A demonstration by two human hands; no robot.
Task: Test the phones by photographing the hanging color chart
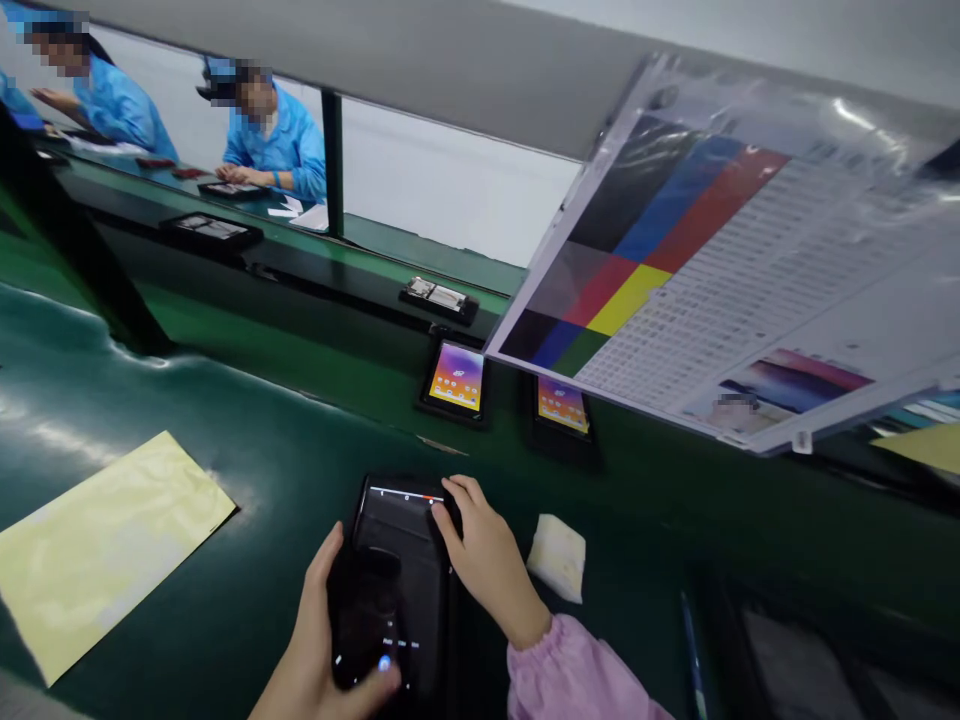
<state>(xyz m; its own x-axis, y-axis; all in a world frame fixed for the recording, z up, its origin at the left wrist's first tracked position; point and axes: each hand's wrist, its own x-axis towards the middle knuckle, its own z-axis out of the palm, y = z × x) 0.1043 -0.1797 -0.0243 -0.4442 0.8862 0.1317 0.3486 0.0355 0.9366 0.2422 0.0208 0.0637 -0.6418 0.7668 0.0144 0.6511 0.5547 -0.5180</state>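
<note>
A pale yellow foil sheet (105, 545) lies on the dark green belt (225, 610), well left of the left hand (319, 640), closed around a glossy black smartphone (364, 620) above a second flat black phone (401, 520); the open right hand (487, 550) presses that phone's edge, a level hold, with a folded white cloth (556, 558) just beside

Held phone (364, 620): black. Nearby screen (456, 376): orange-purple gradient. Chart (660, 240): black, blue, red, yellow blocks. Sleeve (574, 670): pink.
</note>
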